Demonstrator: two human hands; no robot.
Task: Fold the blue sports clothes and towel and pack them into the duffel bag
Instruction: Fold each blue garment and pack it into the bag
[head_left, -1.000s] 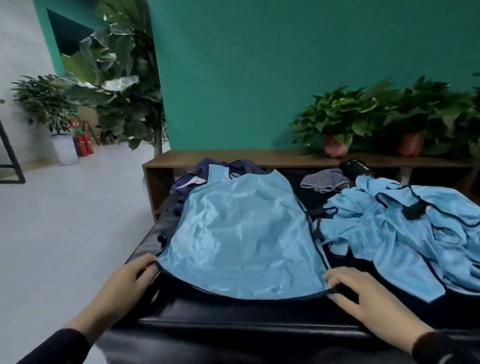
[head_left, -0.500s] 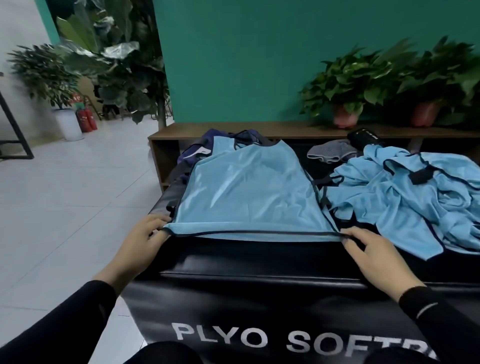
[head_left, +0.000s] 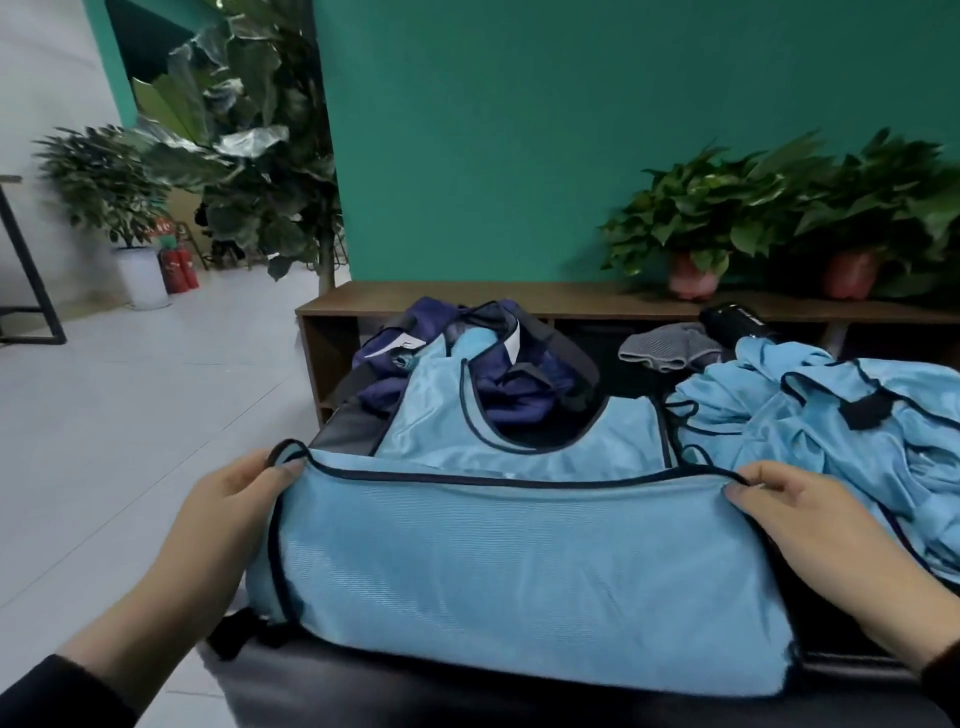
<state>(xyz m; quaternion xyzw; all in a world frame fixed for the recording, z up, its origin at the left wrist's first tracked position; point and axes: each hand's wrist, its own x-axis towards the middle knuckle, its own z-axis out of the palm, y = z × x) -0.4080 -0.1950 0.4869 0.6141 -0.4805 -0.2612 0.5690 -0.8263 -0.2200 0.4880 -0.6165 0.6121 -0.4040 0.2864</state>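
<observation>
A light-blue sports vest (head_left: 519, 561) lies across the black padded box (head_left: 322, 691) in the middle of the view, its bottom hem lifted and being carried away from the person toward the neckline at 12 o'clock. The left hand (head_left: 218, 514) pinches the hem's corner at about 9 o'clock, thumb and fingers closed tight on the dark piping; the right hand (head_left: 810, 535) pinches the opposite corner at about 3 o'clock in the same way. Holding both corners at once seems meant to keep the hem taut and level, so the fold comes down square rather than skewed. The slippery mesh probably slides easily, which would explain the firm pinch at the very edge. The fold looks roughly half made: the lifted half hides the lower body of the vest, while the collar and shoulder straps lie flat beyond it. Just past the collar at 12 o'clock sits the dark navy duffel bag (head_left: 436, 332), mouth open toward the vest, likely so folded pieces can go straight in. At 2 o'clock a heap of more blue clothes (head_left: 831, 415) waits unfolded, touching the vest's right edge. A grey towel (head_left: 665, 348) lies beyond it near 1 o'clock, beside a black object too blurred to name.
</observation>
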